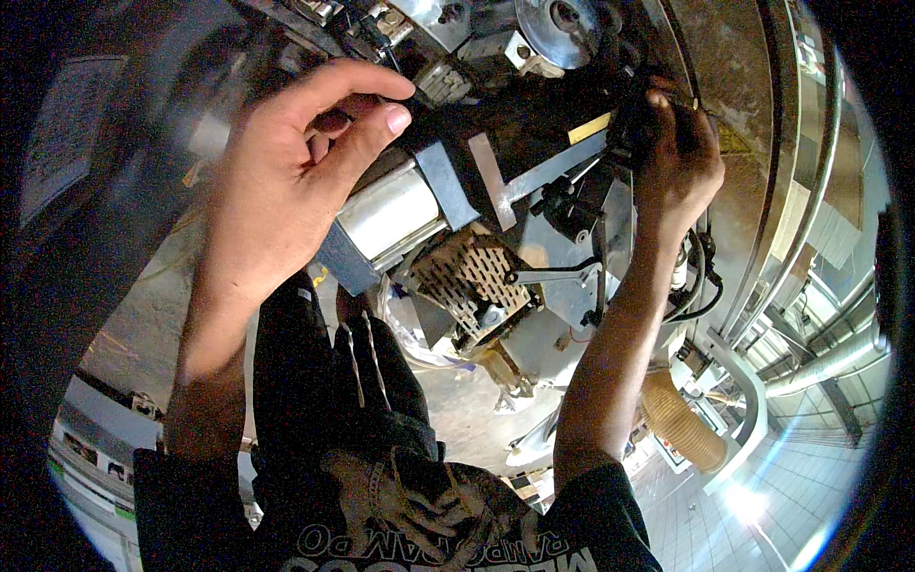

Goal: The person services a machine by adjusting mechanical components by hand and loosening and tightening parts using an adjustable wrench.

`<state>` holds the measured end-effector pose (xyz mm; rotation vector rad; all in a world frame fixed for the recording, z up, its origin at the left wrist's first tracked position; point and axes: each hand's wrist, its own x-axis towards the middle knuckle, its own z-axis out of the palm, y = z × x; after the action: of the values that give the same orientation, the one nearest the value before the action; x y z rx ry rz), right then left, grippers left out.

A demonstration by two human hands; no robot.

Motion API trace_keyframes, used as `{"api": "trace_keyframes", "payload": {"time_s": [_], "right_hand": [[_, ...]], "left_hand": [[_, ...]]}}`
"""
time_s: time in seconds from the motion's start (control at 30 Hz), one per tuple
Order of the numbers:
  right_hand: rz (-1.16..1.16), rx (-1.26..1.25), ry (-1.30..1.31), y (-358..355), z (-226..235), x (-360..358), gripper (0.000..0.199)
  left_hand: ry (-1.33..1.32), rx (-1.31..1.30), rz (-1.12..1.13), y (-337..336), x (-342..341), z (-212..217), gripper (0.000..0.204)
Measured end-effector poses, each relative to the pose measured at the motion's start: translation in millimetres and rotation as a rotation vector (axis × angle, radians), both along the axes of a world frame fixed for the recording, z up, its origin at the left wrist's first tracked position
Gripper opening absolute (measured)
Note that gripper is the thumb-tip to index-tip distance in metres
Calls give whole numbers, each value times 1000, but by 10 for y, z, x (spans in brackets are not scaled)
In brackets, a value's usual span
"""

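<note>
My left hand (pixel 276 181) is raised at the upper left, in front of the machine. Its thumb and index finger are bent toward each other with a gap between the tips, the other fingers curl into the palm, and I see nothing held. Just right of it lies a silver cylinder (pixel 391 214) with dark blue-grey end plates. At the upper right, my right hand (pixel 681 157) has its fingers bent around a dark part of the machine, which is too shadowed to make out. Left of that hand runs a flat grey metal bar (pixel 558 170) with a yellow strip (pixel 589 128) beside it.
Across the top are metal machine parts, including a round shiny disc (pixel 560 30). Below the cylinder sits a slotted metal plate (pixel 474 281). Black hoses (pixel 707 276) hang below my right hand. A ribbed tan duct (pixel 681 419) stands at the lower right.
</note>
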<state>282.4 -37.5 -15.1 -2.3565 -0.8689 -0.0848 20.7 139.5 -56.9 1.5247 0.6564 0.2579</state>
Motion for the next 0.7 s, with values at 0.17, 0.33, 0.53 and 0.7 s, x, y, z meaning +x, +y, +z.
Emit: {"api": "trace_keyframes", "payload": {"time_s": [0.17, 0.33, 0.53, 0.7], "right_hand": [[44, -35, -101, -72, -56, 81, 17], [35, -43, -82, -23, -24, 30, 16], [15, 45, -74, -23, -54, 1, 17], [68, -44, -207, -61, -65, 38, 15]], "left_hand": [[-42, 53, -16, 34, 99, 49, 26], [-78, 111, -24, 109, 185, 104, 25], [-113, 92, -29, 84, 265, 89, 25], [-133, 79, -48, 84, 350, 150, 26]]}}
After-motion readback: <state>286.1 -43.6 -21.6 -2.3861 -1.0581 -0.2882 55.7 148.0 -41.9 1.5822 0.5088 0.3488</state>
